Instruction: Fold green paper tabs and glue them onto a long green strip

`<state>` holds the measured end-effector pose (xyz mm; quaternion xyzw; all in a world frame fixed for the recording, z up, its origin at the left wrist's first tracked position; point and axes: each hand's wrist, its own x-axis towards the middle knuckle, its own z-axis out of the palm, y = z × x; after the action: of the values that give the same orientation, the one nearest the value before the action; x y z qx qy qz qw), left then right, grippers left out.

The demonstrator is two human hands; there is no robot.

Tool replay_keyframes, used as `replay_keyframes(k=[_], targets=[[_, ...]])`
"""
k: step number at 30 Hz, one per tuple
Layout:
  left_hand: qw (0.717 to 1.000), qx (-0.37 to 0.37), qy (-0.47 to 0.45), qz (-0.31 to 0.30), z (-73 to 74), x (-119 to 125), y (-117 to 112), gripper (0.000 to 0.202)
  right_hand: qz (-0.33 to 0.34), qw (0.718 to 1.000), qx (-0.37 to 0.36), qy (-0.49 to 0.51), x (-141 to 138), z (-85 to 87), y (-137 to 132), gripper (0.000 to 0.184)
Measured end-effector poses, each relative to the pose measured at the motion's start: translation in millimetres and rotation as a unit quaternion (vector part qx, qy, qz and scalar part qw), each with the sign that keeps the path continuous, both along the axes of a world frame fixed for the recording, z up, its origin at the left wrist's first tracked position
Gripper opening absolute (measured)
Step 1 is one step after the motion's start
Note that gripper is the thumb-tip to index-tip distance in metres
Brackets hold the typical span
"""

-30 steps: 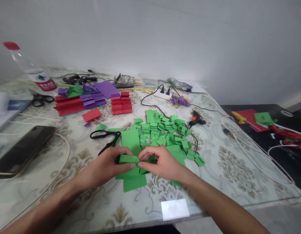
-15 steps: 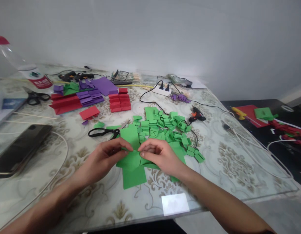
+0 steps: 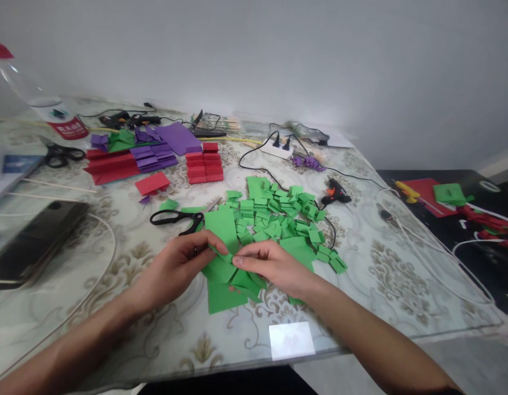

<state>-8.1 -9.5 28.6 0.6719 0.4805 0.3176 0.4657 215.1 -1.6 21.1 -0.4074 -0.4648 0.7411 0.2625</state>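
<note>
Between my two hands is a creased sheet of green paper (image 3: 221, 271), partly cut or folded into flaps. My left hand (image 3: 186, 263) pinches its upper left edge between thumb and fingers. Meeting it at the fingertips, my right hand (image 3: 270, 266) pinches the same sheet near its middle fold. Other flat green paper (image 3: 226, 299) lies under the held piece. Just beyond my hands spreads a pile of small folded green paper pieces (image 3: 270, 214). Black-handled scissors (image 3: 175, 218) lie left of the pile, blades pointing away to the right.
A black glue gun (image 3: 336, 193) stands right of the pile, its cord running to a white power strip (image 3: 277, 147). Red folded paper (image 3: 204, 166) and purple folded paper (image 3: 154, 158) lie farther back. At left are a phone (image 3: 38, 241) and a bottle (image 3: 58, 118).
The green sheet has been lifted and bent at its top edge, and its right flap now tilts downward. Both hands stay nearly in place, fingertips still together. The view shifts slightly.
</note>
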Motion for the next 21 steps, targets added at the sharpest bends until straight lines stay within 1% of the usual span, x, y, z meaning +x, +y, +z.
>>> replay_keyframes(k=[3, 6, 9, 11, 17, 21], targets=[[1.0, -0.008, 0.001, -0.02, 2.0, -2, -2, 0.022, 0.0, 1.0, -0.001, -0.006, -1, 0.8, -2, 0.034], [0.999, -0.014, 0.013, -0.026, 1.4, -3, -2, 0.022, -0.006, 0.997, 0.055, -0.046, -2, 1.7, -2, 0.032], [0.999, -0.001, 0.034, -0.006, -3.0, -1, -3, 0.024, -0.014, 0.991, 0.111, -0.076, -3, 1.1, -3, 0.03], [0.999, 0.005, 0.04, 0.004, -6.6, 1, -3, 0.023, -0.016, 0.988, 0.131, -0.082, -3, 0.1, -3, 0.029], [0.999, 0.006, 0.038, 0.027, -11.3, 2, -2, 0.023, -0.01, 0.985, 0.145, -0.09, -2, -2.5, -4, 0.03], [0.999, -0.023, 0.018, 0.028, -10.3, 1, 0, 0.026, -0.014, 0.984, 0.154, -0.088, -2, -3.8, -5, 0.03]])
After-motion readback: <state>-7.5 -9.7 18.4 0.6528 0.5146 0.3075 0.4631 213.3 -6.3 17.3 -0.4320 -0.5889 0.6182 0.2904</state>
